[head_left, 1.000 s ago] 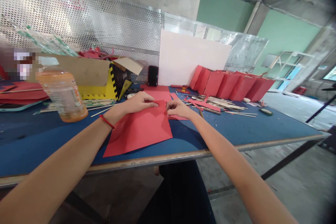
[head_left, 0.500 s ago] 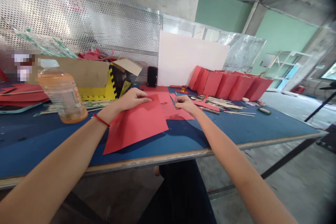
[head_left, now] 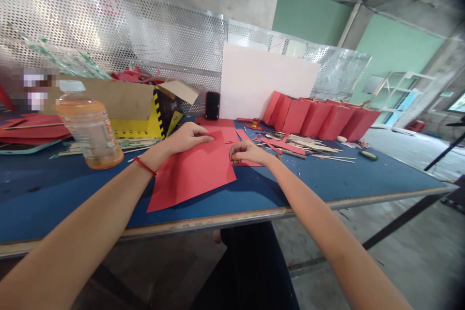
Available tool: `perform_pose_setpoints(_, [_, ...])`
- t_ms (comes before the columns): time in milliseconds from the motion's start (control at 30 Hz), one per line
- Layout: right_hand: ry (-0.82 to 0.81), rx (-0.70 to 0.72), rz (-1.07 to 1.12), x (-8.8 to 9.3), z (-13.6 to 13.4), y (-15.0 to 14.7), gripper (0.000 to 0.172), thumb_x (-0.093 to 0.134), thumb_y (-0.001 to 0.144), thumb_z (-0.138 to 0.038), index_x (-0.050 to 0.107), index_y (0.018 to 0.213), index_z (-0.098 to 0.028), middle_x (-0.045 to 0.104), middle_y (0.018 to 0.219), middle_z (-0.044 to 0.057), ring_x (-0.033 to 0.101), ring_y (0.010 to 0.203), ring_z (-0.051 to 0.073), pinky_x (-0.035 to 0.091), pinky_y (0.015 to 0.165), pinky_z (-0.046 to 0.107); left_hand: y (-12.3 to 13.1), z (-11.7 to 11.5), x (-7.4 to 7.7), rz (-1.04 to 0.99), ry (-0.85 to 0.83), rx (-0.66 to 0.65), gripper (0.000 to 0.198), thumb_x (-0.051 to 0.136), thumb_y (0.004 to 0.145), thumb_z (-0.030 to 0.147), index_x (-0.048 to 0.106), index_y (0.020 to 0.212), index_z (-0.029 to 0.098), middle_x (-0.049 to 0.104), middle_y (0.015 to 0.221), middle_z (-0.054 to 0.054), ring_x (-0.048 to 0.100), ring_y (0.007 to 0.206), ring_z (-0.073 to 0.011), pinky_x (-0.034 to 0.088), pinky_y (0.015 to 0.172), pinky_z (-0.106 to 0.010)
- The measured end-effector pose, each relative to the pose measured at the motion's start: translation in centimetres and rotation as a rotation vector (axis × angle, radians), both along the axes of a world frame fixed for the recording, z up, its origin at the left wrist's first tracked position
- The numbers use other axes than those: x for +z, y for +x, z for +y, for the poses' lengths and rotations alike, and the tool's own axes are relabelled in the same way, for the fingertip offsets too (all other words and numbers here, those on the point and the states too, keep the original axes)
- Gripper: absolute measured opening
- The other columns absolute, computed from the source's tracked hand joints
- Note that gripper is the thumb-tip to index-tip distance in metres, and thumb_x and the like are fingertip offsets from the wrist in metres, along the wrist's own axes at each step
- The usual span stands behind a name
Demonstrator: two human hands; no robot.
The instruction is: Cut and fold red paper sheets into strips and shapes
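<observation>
The left hand [head_left: 187,138] is pressing flat on a red paper sheet [head_left: 191,174], fingers together, while the right hand [head_left: 247,153] is pinching the sheet's right edge between thumb and fingertips. The sheet is lying on a blue table [head_left: 72,193], near a plastic bottle [head_left: 90,131], with folded red paper pieces [head_left: 319,118] standing farther off.

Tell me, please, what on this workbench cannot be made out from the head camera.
Head view:
- Right hand: its fingers hide the edge of the red paper, so any pinch cannot be told.
- Plastic bottle: its label is too blurred to read.
- Pixelated patch, upper left: blurred out, so what lies there is unknown.
- Small bits among the wooden sticks: too small to identify.
</observation>
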State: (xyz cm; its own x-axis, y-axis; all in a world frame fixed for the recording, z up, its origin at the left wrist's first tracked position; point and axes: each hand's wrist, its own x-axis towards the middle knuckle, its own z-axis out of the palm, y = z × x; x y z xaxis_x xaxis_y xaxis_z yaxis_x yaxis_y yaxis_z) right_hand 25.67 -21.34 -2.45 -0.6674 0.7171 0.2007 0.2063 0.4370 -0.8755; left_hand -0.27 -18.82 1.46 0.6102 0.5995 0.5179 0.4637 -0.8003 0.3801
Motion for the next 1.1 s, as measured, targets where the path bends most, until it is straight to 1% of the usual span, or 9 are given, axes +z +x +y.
perform_pose_setpoints(100, [0.011,0.03,-0.026,-0.1,0.1,0.0,0.011,0.063,0.07,-0.026,0.065,0.069,-0.015,0.062,0.065,0.0,0.058,0.063,0.012,0.048,0.064,0.026,0.0,-0.1,0.1,-0.028,-0.005,-0.011,0.039,0.065,0.084,0.047,0.066,0.062,0.015,0.045,0.05,0.005,0.031,0.05,-0.0085,0.023,0.05,-0.027])
perform_pose_setpoints(300, [0.052,0.035,-0.064,-0.4,0.4,-0.1,0.011,0.063,0.069,-0.027,0.065,0.067,-0.016,0.061,0.062,-0.002,0.058,0.061,0.012,0.046,0.062,0.026,0.0,-0.3,0.1,-0.029,-0.002,0.002,0.037,0.066,0.084,0.047,0.069,0.067,0.015,0.048,0.051,0.004,0.033,0.051,-0.0086,0.024,0.051,-0.026])
perform_pose_setpoints(400, [0.062,0.016,-0.059,-0.5,0.4,-0.3,0.009,0.061,0.067,-0.024,0.063,0.065,-0.016,0.058,0.06,-0.003,0.054,0.058,0.011,0.042,0.058,0.025,0.2,-0.3,0.0,-0.032,0.009,0.004,0.038,0.066,0.084,0.048,0.069,0.065,0.015,0.049,0.051,0.004,0.033,0.05,-0.0087,0.024,0.05,-0.027])
perform_pose_setpoints(567, [0.102,-0.058,-0.012,-0.9,0.8,-0.1,0.006,0.06,0.064,-0.02,0.057,0.059,-0.017,0.052,0.057,-0.005,0.044,0.055,0.009,0.033,0.054,0.023,0.1,-0.5,0.3,-0.033,0.013,0.006,0.04,0.066,0.083,0.049,0.066,0.061,0.015,0.046,0.051,0.004,0.033,0.051,-0.0088,0.025,0.05,-0.026])
perform_pose_setpoints(700, [0.144,-0.179,0.081,-0.9,1.5,0.9,0.01,0.054,0.063,-0.018,0.048,0.056,-0.02,0.042,0.054,-0.007,0.037,0.054,0.008,0.029,0.052,0.023,-1.0,-0.7,1.2,-0.068,-0.002,0.084,0.046,0.064,0.083,0.05,0.057,0.054,0.015,0.04,0.051,0.004,0.032,0.052,-0.0089,0.024,0.05,-0.026])
perform_pose_setpoints(800, [0.135,-0.211,0.12,-0.6,1.5,1.2,0.006,0.052,0.065,-0.02,0.05,0.06,-0.02,0.045,0.057,-0.006,0.042,0.055,0.008,0.035,0.054,0.022,-1.4,-0.8,1.7,-0.078,-0.003,0.113,0.045,0.063,0.083,0.05,0.058,0.055,0.015,0.039,0.052,0.004,0.031,0.053,-0.0091,0.023,0.049,-0.026])
perform_pose_setpoints(933, [0.055,-0.118,0.068,-0.4,0.6,0.3,0.012,0.06,0.072,-0.029,0.059,0.066,-0.018,0.055,0.06,-0.003,0.053,0.058,0.011,0.045,0.057,0.024,-1.0,-1.0,1.5,-0.053,0.003,0.1,0.047,0.062,0.083,0.051,0.057,0.052,0.015,0.037,0.051,0.003,0.032,0.053,-0.0094,0.024,0.05,-0.026])
perform_pose_setpoints(1000, [0.017,-0.076,0.049,-0.3,0.2,-0.2,0.016,0.064,0.073,-0.033,0.061,0.07,-0.017,0.059,0.062,-0.002,0.057,0.059,0.012,0.048,0.059,0.026,-0.8,-1.0,1.3,-0.048,0.017,0.087,0.046,0.063,0.084,0.05,0.059,0.054,0.015,0.039,0.051,0.003,0.033,0.053,-0.0094,0.024,0.05,-0.026])
perform_pose_setpoints(1100, [-0.016,-0.023,0.05,-0.2,0.0,-0.5,0.016,0.066,0.074,-0.033,0.062,0.074,-0.017,0.061,0.064,-0.001,0.059,0.061,0.012,0.051,0.063,0.027,-0.6,-0.9,1.1,-0.052,0.037,0.066,0.041,0.064,0.083,0.049,0.065,0.06,0.015,0.042,0.05,0.004,0.033,0.052,-0.0094,0.025,0.05,-0.026])
